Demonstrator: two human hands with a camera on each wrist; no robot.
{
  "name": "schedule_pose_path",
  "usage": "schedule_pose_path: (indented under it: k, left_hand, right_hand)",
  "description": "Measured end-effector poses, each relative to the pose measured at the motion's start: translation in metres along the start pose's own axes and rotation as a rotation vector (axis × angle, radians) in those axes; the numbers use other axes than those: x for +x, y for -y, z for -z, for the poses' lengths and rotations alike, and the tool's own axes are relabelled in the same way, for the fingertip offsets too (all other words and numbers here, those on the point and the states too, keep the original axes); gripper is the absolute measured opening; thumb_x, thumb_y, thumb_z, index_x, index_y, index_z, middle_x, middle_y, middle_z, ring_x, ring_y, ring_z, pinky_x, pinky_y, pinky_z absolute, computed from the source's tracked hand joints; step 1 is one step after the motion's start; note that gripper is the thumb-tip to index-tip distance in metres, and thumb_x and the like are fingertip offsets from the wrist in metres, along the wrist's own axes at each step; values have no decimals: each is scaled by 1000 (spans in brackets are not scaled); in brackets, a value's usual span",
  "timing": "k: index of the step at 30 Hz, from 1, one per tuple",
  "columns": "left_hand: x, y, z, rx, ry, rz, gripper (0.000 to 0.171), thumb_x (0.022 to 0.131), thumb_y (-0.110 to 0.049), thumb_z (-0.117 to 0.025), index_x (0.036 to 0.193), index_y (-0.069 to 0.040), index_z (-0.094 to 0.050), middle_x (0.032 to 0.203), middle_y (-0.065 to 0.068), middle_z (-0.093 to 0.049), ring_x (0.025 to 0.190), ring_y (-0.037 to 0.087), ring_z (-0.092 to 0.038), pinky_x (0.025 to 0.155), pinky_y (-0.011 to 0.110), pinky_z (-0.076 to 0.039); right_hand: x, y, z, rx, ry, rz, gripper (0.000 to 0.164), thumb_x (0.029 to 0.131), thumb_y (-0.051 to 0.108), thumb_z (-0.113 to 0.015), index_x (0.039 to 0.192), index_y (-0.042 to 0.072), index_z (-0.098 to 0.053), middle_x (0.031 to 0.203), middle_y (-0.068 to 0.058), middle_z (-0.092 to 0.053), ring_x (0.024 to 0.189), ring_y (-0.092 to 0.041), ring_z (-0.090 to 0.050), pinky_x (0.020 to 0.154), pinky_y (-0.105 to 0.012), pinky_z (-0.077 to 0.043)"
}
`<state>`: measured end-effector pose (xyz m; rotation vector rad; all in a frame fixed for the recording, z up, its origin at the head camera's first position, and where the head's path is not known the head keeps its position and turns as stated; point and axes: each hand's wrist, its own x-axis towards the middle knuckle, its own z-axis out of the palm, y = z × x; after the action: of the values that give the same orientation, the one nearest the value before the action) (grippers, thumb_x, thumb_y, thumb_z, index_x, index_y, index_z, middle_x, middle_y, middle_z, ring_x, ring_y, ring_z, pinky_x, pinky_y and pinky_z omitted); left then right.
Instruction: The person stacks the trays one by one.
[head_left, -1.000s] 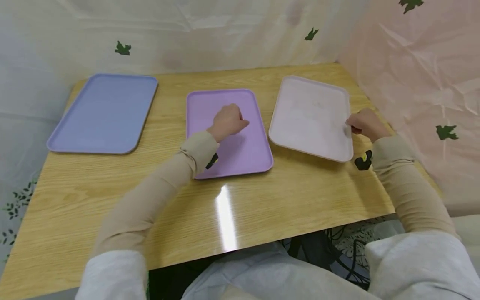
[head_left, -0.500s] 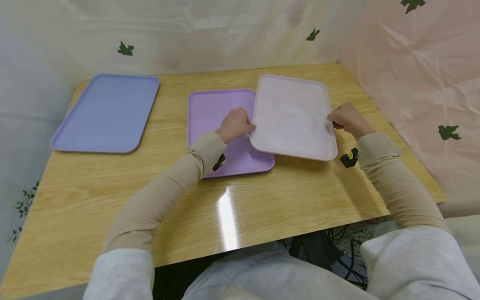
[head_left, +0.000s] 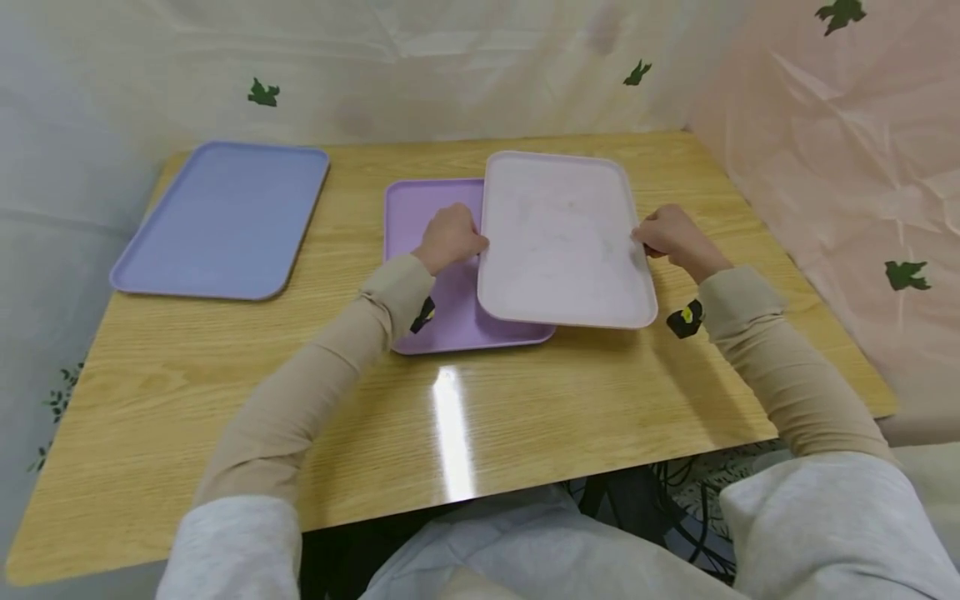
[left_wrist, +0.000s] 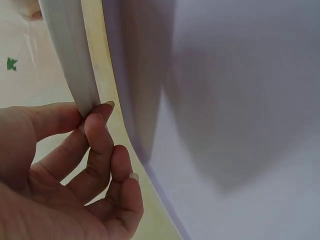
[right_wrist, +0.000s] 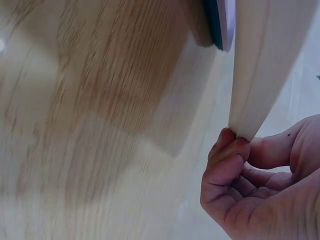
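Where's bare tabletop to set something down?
Bare tabletop: near-left, between blue tray and left sleeve; front, between purple tray and near edge; strip between those two trays. Crowded: centre, where left hand and right hand hold the pale tray partly over the purple one.

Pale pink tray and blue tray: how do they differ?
The pale pink tray is paler than the blue tray. The left hand and right hand hold the pale pink tray raised; the blue tray lies on the wooden table. The pale pink tray partly overhangs the purple tray; the blue tray sits apart. Both are rectangular with rounded corners.
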<state>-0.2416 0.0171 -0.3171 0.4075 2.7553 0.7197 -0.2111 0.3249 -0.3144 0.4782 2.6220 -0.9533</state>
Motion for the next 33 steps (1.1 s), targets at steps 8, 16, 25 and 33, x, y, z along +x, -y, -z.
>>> schedule_pose_path:
  k: [8, 16, 25, 33]
  left_hand:
    - [4, 13, 12, -16, -57, 33, 24, 85, -18, -59, 93, 2, -71, 91, 13, -68, 75, 20, -54, 70, 31, -47]
    - [8, 27, 20, -31, -103, 49, 23, 84, -17, -58, 87, 3, -70, 74, 6, -59, 68, 18, -49, 58, 25, -38]
    - [8, 40, 29, -60, -148, 35, 20, 82, -13, -58, 63, -5, -58, 52, -5, -42, 54, 12, -40, 51, 22, -34]
    - [5, 52, 35, -78, -187, 63, 20, 81, -14, -60, 75, 3, -67, 58, -1, -47, 60, 16, -44, 51, 24, -36]
  right_hand:
    - [-1, 13, -12, 16, 20, 32, 22, 91, 16, -48, 74, 3, -53, 56, 2, -49, 54, -11, -46, 58, -29, -40]
    - [2, 26, -19, 3, 49, 62, 26, 90, 14, -47, 66, 7, -52, 53, 2, -47, 51, -11, -42, 54, -28, -36]
    - [3, 38, -28, 8, 53, 78, 30, 91, 13, -47, 62, 9, -51, 51, 3, -46, 49, -10, -42, 54, -29, -37]
    - [1, 50, -36, 17, 74, 113, 30, 92, 12, -48, 62, 8, -51, 51, 2, -45, 48, -10, -40, 55, -30, -37]
